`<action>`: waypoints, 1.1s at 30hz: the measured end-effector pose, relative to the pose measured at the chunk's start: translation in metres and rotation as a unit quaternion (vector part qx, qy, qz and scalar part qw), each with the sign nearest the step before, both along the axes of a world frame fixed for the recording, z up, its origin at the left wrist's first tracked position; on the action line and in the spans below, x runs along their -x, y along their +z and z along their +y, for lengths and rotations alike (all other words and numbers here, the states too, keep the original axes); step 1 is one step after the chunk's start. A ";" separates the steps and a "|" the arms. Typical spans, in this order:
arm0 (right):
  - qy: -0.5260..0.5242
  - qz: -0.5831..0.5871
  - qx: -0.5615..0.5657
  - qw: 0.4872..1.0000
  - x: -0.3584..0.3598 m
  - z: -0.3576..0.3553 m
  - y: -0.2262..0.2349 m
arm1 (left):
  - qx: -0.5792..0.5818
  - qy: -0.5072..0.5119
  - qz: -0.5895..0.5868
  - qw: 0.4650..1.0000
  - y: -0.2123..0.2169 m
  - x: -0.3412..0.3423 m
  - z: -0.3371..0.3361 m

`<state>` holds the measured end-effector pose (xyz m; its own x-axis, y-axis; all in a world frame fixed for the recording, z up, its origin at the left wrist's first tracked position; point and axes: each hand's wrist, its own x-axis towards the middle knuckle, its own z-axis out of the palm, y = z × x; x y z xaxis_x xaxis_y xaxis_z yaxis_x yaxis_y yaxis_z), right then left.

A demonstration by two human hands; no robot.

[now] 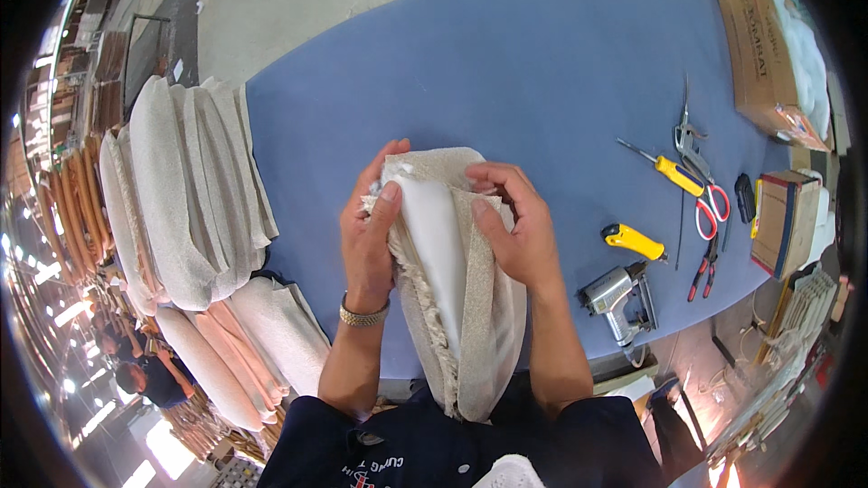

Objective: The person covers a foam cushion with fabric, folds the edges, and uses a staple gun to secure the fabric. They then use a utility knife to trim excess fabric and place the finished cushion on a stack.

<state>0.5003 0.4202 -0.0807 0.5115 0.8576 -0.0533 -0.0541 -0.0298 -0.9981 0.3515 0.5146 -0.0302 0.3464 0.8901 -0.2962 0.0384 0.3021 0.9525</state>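
An upholstered pad lies lengthwise before me, its far end on the blue-covered table [470, 63] and its near end against my body. It has a beige fabric cover [497, 334] that gapes along the middle, with smooth white padding [432, 235] showing in the gap. A frayed fabric edge runs down the left of the opening. My left hand [372, 226] is closed on the cover's left side near the far end, thumb on top. Opposite it, my right hand [520, 230] grips the right flap with bent fingers and thumb; its fingertips lie close to the opening.
At the right lie a staple gun [619, 301], a yellow utility knife [633, 240], a yellow-handled screwdriver [674, 173], red-handled scissors [712, 210], pliers [703, 276] and an air blow gun [689, 140]. Cardboard boxes [755, 54] stand beyond. Beige fabric-covered pieces [185, 208] are stacked at left.
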 end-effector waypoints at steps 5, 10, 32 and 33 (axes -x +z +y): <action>0.109 -0.102 0.005 0.989 -0.024 0.037 0.017 | -0.074 0.069 0.000 0.995 -0.019 0.002 -0.015; 0.189 -0.129 -0.010 0.973 -0.023 0.060 0.034 | -0.141 0.102 -0.021 0.985 -0.019 -0.002 -0.029; 0.050 -0.024 -0.056 0.997 0.016 0.034 0.035 | -0.134 0.160 -0.023 0.978 -0.008 0.000 -0.047; 0.048 -0.034 -0.079 0.995 0.016 0.032 0.033 | -0.140 0.167 -0.029 0.976 -0.009 -0.003 -0.050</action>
<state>0.4844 0.4520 -0.0476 0.4245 0.8977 0.1181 0.0098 0.1259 -0.9920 0.3542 0.4646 -0.0388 0.0312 0.9994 -0.0147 -0.0743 0.0170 0.9971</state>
